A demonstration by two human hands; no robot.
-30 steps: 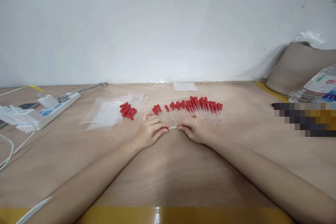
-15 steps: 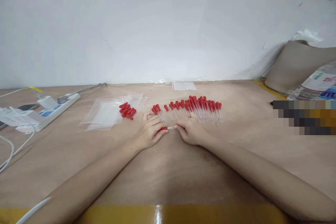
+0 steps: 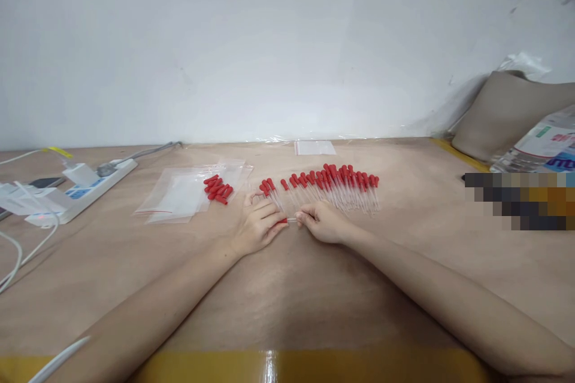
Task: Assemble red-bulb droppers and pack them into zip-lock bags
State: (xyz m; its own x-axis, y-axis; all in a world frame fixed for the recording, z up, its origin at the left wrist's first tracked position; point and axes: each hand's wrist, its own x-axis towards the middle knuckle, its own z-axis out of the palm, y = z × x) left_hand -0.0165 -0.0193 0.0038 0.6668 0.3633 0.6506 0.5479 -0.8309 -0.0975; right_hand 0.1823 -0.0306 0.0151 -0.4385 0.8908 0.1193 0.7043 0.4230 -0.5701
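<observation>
On the tan bench (image 3: 287,299), your left hand (image 3: 258,226) and right hand (image 3: 324,222) are both pinching one dropper (image 3: 290,220), lying crosswise, red bulb pointing left.

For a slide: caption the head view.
Left hand and right hand pinch one red-capped dropper before a row of droppers.

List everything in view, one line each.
table: one, tan, foreground
droppers: dozens, red bulbs, clear tubes, row behind the hands
caps: small pile, red, on the bags
plastic bags: a stack, clear, left of centre
small bag: one, clear, by the wall
power strip: one, white, far left
cables: several, white, left edge
bottle: one, clear, right edge
cushion: one, beige, right by wall
single dropper: one, red and clear, between both hands
left hand: one, bare, pinching its red end
right hand: one, bare, pinching its clear end
</observation>
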